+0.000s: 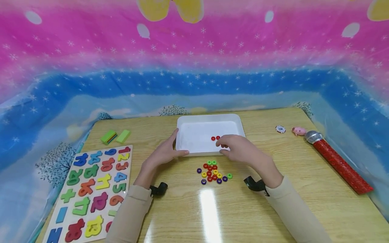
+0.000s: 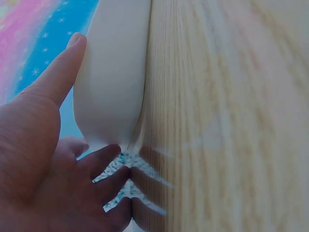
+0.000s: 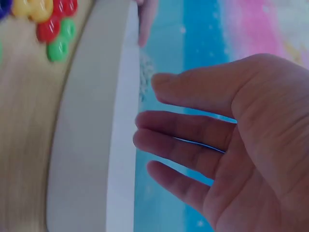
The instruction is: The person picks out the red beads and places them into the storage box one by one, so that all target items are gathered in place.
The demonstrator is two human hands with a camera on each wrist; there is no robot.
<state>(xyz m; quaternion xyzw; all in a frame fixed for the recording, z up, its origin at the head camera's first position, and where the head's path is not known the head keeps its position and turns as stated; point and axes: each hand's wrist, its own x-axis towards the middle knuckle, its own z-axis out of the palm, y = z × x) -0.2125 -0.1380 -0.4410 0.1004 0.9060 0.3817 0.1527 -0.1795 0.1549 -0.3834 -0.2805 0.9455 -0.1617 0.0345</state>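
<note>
A white rectangular tray (image 1: 209,117) lies on the wooden table. My left hand (image 1: 164,150) rests at its near left corner, thumb along the front wall and fingers spread by the left side. In the left wrist view the thumb touches the tray wall (image 2: 113,72). Over the tray's right part hovers my right hand (image 1: 240,148), fingers loosely bent; the right wrist view shows thumb and fingers apart with nothing between them. Small red ring beads (image 1: 213,138) lie in the tray beside and below those fingers. Several red, yellow, green and purple beads (image 1: 209,173) sit in front of the tray.
A number puzzle board (image 1: 103,182) lies at left, with green blocks (image 1: 109,137) behind it. To the right are a poker chip (image 1: 280,129), a pink pig figure (image 1: 299,131) and a red microphone (image 1: 340,162). A patterned cloth (image 1: 194,81) surrounds the table's back and sides.
</note>
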